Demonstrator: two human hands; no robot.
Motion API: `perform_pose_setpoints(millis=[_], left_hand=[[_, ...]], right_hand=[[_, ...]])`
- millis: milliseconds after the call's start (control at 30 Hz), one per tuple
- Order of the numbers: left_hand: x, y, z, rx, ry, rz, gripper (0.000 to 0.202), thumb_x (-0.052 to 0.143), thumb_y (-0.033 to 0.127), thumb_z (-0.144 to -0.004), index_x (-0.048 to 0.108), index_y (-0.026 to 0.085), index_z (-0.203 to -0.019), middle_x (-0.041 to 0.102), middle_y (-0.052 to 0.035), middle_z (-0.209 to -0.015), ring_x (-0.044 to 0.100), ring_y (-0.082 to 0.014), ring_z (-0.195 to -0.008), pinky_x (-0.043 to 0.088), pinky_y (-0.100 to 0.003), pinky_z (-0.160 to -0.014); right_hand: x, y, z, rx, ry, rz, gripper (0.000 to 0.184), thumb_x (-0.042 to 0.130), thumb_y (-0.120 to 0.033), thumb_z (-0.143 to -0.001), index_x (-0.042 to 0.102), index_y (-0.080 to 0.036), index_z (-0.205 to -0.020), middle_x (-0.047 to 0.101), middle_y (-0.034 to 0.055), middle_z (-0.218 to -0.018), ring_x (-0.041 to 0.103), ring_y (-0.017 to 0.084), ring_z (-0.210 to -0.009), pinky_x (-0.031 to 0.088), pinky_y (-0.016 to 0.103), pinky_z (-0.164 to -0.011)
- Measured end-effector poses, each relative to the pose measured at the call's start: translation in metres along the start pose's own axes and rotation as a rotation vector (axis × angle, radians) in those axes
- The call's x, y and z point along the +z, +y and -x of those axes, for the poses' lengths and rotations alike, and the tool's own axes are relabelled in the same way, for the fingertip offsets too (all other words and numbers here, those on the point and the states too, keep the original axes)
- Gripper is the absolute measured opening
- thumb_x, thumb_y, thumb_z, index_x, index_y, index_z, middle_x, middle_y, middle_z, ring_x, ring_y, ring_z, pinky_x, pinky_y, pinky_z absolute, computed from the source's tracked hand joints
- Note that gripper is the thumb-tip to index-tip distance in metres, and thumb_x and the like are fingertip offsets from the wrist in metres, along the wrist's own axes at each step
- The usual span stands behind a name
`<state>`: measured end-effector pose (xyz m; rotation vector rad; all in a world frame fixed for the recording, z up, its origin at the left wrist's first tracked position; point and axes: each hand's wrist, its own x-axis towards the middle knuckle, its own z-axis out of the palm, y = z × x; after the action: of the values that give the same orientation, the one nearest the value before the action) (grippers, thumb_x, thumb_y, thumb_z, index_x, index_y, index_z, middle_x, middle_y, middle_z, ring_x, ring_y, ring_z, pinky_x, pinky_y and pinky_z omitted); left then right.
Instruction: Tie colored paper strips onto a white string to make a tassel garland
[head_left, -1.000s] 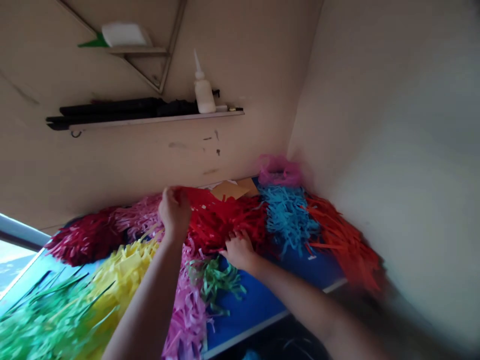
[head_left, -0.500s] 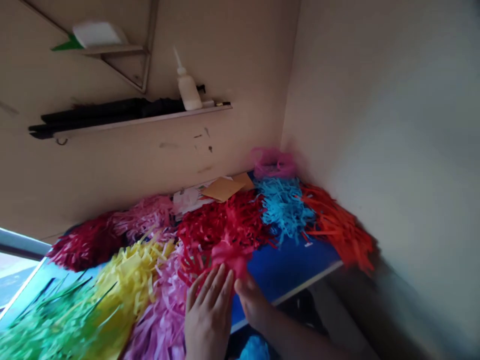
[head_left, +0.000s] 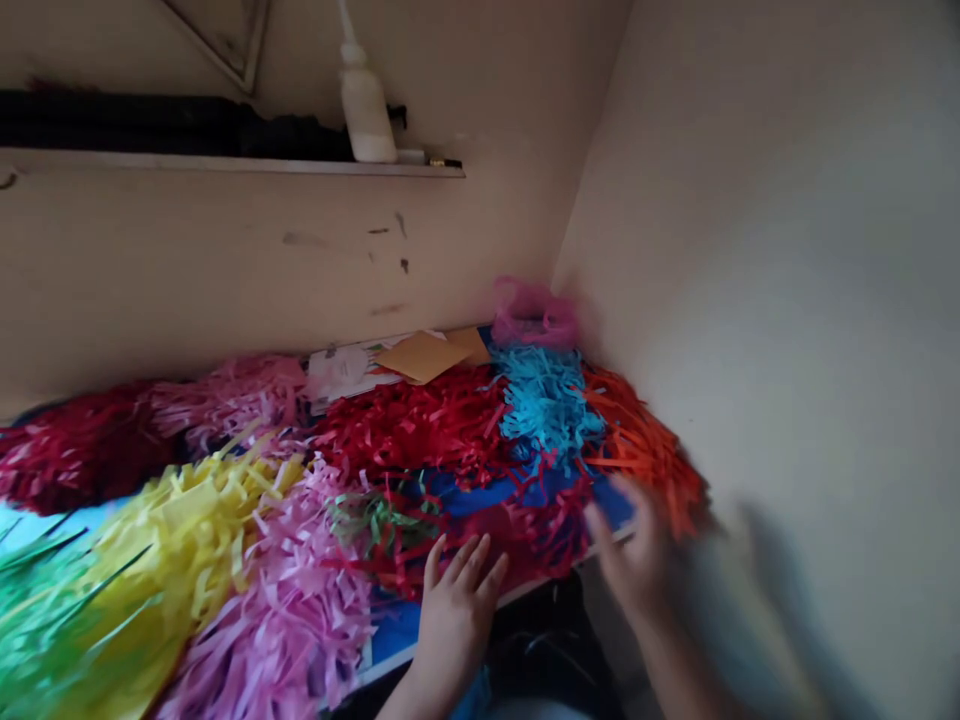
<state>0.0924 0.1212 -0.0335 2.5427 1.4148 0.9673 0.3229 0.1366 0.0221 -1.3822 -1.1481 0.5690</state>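
A red crepe-paper piece [head_left: 491, 530] with fringed ends lies along the front edge of the blue table [head_left: 465, 495]. My left hand [head_left: 456, 605] rests at its near side, fingers stretched and slightly apart, palm down. Just off the right-hand fringe, my right hand [head_left: 637, 555] is raised, somewhat blurred, with thumb and fingers apart and nothing between them. Some green paper strips [head_left: 382, 520] lie by the left-hand fringe. Behind the piece is a heap of red paper fringe [head_left: 420, 420].
Blue fringe [head_left: 551, 400] and orange fringe [head_left: 645, 445] lie to the right; pink [head_left: 292, 600], yellow [head_left: 202, 525] and green fringe [head_left: 67, 610] to the left. Brown envelopes [head_left: 424, 357] and a pink plastic bag [head_left: 534, 315] sit at the back. A shelf holds a white bottle [head_left: 367, 115].
The hands were together on bunched red paper; now they are apart and the paper lies spread out. My right hand has moved right. The view has shifted, lifting the shelf higher.
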Motion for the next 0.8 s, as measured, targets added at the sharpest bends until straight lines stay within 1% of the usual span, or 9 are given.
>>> perform_pose_setpoints(millis=[67, 100, 167, 267, 433, 500, 567, 667, 800], left_hand=[[0.003, 0.004, -0.005, -0.03, -0.015, 0.051, 0.033, 0.049, 0.014, -0.09, 0.068, 0.031, -0.11, 0.071, -0.0021, -0.121, 0.064, -0.021, -0.111, 0.016, -0.045, -0.115], [0.003, 0.006, -0.008, -0.043, -0.024, 0.063, 0.034, 0.047, 0.012, -0.089, 0.068, 0.029, -0.109, 0.071, -0.0021, -0.119, 0.065, -0.0206, -0.11, 0.014, -0.045, -0.116], [-0.001, 0.005, -0.012, -0.081, -0.044, 0.04, 0.037, 0.044, 0.008, -0.086, 0.069, 0.025, -0.108, 0.073, -0.0032, -0.116, 0.065, -0.0212, -0.109, 0.01, -0.047, -0.117], [-0.018, -0.009, -0.01, -0.164, -0.091, -0.103, 0.043, 0.045, 0.006, -0.081, 0.067, 0.023, -0.113, 0.073, -0.0051, -0.115, 0.065, -0.0249, -0.109, 0.003, -0.054, -0.118], [-0.073, -0.041, 0.01, -0.318, -0.104, -0.435, 0.042, 0.047, 0.011, -0.083, 0.064, 0.023, -0.12, 0.068, -0.0084, -0.125, 0.056, -0.0323, -0.121, 0.004, -0.064, -0.115], [-0.093, -0.039, 0.015, -0.357, -0.078, -0.516, 0.044, 0.046, 0.014, -0.084, 0.061, 0.02, -0.125, 0.061, -0.0131, -0.133, 0.051, -0.0349, -0.126, 0.014, -0.065, -0.112], [-0.101, -0.026, 0.014, -0.266, -0.079, -0.464, 0.05, 0.049, 0.016, -0.082, 0.055, 0.019, -0.131, 0.055, -0.0148, -0.139, 0.044, -0.034, -0.132, 0.023, -0.059, -0.111], [-0.086, -0.003, 0.001, -0.016, -0.209, -0.188, 0.058, 0.056, 0.022, -0.079, 0.049, 0.024, -0.137, 0.057, -0.0089, -0.139, 0.048, -0.0283, -0.13, 0.024, -0.051, -0.114], [-0.05, -0.002, -0.015, -0.143, -0.274, 0.016, 0.021, 0.055, 0.025, -0.087, 0.067, 0.024, -0.104, 0.076, -0.0033, -0.095, 0.068, -0.022, -0.092, 0.032, -0.049, -0.107]], right_hand=[[0.016, 0.0, 0.03, -0.352, -0.372, 0.281, 0.038, 0.068, -0.026, -0.08, 0.062, -0.023, -0.117, 0.067, 0.0106, -0.123, 0.055, 0.03, -0.123, 0.019, 0.059, -0.115], [0.026, 0.001, 0.042, -0.464, -0.458, 0.367, 0.036, 0.063, -0.019, -0.083, 0.06, -0.022, -0.119, 0.068, 0.0103, -0.122, 0.058, 0.028, -0.12, 0.02, 0.058, -0.114], [0.045, 0.005, 0.052, -0.588, -0.469, 0.446, 0.03, 0.055, -0.009, -0.087, 0.061, -0.023, -0.113, 0.073, 0.0065, -0.11, 0.065, 0.023, -0.109, 0.026, 0.053, -0.112], [0.058, 0.011, 0.045, -0.665, -0.382, 0.448, 0.019, 0.055, -0.008, -0.089, 0.062, -0.024, -0.096, 0.077, 0.0008, -0.094, 0.07, 0.018, -0.095, 0.035, 0.046, -0.104], [0.057, 0.007, 0.035, -0.72, -0.537, 0.403, 0.016, 0.053, -0.008, -0.087, 0.059, -0.023, -0.09, 0.075, 0.0044, -0.102, 0.068, 0.02, -0.099, 0.039, 0.045, -0.097], [0.059, 0.005, 0.037, -0.701, -0.56, 0.401, 0.017, 0.051, -0.008, -0.087, 0.057, -0.022, -0.094, 0.075, 0.0059, -0.101, 0.069, 0.02, -0.098, 0.04, 0.046, -0.097], [0.063, 0.004, 0.039, -0.675, -0.589, 0.402, 0.017, 0.05, -0.009, -0.089, 0.056, -0.022, -0.098, 0.075, 0.0064, -0.098, 0.069, 0.02, -0.096, 0.04, 0.047, -0.098], [0.067, 0.007, 0.04, -0.662, -0.646, 0.417, 0.012, 0.048, -0.013, -0.092, 0.055, -0.02, -0.098, 0.074, 0.0062, -0.092, 0.069, 0.02, -0.089, 0.04, 0.049, -0.099], [0.058, 0.016, 0.034, -0.638, -0.7, 0.432, 0.012, 0.048, -0.013, -0.091, 0.056, -0.02, -0.097, 0.073, 0.0048, -0.085, 0.068, 0.019, -0.078, 0.044, 0.048, -0.096]])
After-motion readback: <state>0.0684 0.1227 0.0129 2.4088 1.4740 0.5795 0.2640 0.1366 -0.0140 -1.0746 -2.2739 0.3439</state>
